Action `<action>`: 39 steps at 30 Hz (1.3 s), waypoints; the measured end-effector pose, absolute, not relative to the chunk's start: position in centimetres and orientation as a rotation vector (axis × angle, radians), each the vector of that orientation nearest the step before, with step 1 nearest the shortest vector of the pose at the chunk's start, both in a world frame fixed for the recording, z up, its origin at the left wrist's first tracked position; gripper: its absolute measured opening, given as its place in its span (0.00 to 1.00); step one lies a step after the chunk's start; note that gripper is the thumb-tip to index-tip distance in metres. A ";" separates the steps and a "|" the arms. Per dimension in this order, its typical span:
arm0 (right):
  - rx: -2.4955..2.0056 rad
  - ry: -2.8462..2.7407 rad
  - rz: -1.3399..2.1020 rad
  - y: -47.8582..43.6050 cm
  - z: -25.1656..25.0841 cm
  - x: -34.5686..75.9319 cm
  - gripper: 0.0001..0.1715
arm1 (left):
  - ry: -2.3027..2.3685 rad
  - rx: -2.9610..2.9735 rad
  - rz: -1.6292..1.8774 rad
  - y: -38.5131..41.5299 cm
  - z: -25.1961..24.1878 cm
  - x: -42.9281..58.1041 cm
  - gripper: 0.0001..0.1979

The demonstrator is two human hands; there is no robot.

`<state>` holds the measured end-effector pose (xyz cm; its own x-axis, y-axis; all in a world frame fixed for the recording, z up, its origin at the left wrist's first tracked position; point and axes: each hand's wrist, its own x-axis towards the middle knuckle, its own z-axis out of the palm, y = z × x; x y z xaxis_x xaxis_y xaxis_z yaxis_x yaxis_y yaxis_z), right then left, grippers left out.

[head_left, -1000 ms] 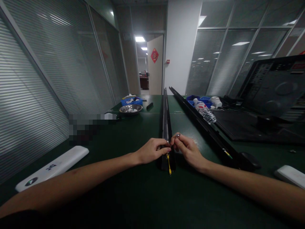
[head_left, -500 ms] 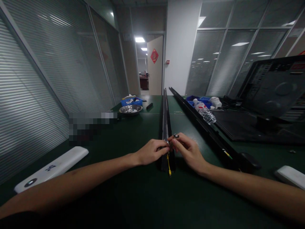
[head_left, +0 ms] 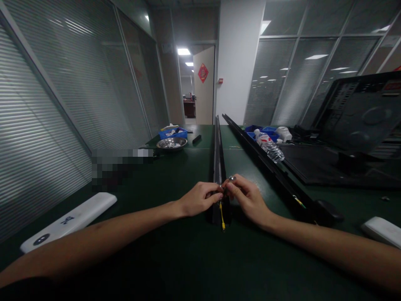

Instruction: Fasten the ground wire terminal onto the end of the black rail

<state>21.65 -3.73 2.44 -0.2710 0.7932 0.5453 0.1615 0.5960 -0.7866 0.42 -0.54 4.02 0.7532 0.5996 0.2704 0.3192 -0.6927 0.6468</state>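
A long black rail lies on the dark green table and runs away from me. A yellow wire sticks out of its near end. My left hand rests on the rail's near end, its fingers pinched together over the rail. My right hand meets it fingertip to fingertip, pinched on a small silver metal part. What my left fingers hold is too small to make out.
A second long black rail lies to the right, beside a water bottle and blue bins. A metal bowl and another blue bin sit far left. White flat devices lie at both near sides. A large black panel stands right.
My right hand has shifted slightly left toward my left hand, so the fingertips now meet over the rail. The left hand has hardly moved.
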 end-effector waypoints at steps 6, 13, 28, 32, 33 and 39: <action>-0.744 -1.756 0.839 -3.4 2.0 21.7 0.16 | 0.748 2.362 0.620 -0.6 3.9 0.5 0.11; -0.742 -1.751 0.851 -3.5 2.1 21.6 0.16 | 0.713 2.362 0.640 -0.5 3.7 0.5 0.12; -0.790 -1.715 0.774 -4.3 2.6 21.4 0.13 | 0.673 2.350 0.593 -0.5 4.2 0.3 0.11; -0.800 -1.741 0.746 -4.2 2.6 21.5 0.14 | 0.675 2.355 0.591 -0.5 4.1 0.3 0.12; -0.800 -1.747 0.740 -4.1 2.6 21.5 0.14 | 0.671 2.355 0.591 -0.5 4.1 0.3 0.12; -0.807 -1.746 0.757 -3.9 2.5 21.5 0.14 | 0.665 2.369 0.608 -0.6 4.2 0.4 0.11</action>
